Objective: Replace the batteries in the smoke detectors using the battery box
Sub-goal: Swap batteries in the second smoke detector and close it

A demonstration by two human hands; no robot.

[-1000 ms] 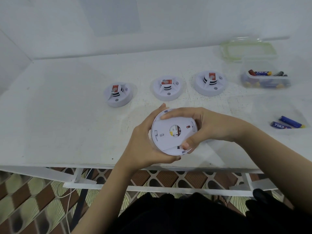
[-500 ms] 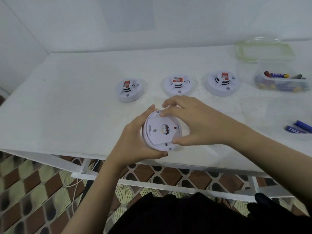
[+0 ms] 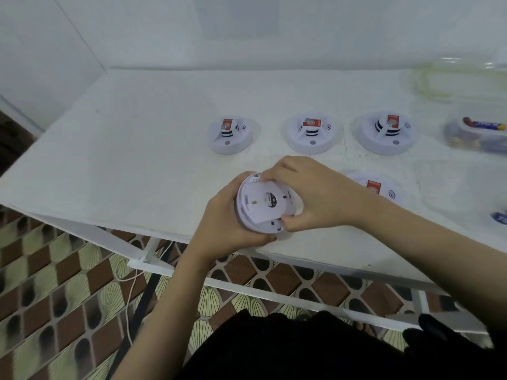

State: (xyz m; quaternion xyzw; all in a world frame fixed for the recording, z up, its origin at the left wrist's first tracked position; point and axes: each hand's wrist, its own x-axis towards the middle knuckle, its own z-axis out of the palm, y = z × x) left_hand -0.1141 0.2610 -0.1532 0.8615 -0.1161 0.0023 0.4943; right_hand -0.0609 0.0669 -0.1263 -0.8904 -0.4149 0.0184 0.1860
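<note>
Smoke detector (image 3: 264,207) is held up between both hands, over the near edge of the table (image 3: 131,149), with its back face turned to the camera.

- **Left hand:** The left hand (image 3: 227,226) cups the rim from below and from the left, fingers curled round it. This is probably a brace so the body cannot turn.
- **Right hand:** The right hand (image 3: 318,198) is curled over the back plate (image 3: 258,212), fingertips (image 3: 267,177) at its far edge and thumb at its near edge. It reads as a twisting or prying grip to reach the batteries. Whether the plate has come loose cannot be told.
- **Other detectors:** A row of three detectors (image 3: 312,134) stands beyond the hands, dome up. Another detector (image 3: 384,192) sits just behind the right wrist.
- **Battery box:** The battery box (image 3: 477,137) lies well off to the right of the right hand. It is blurred.
</note>
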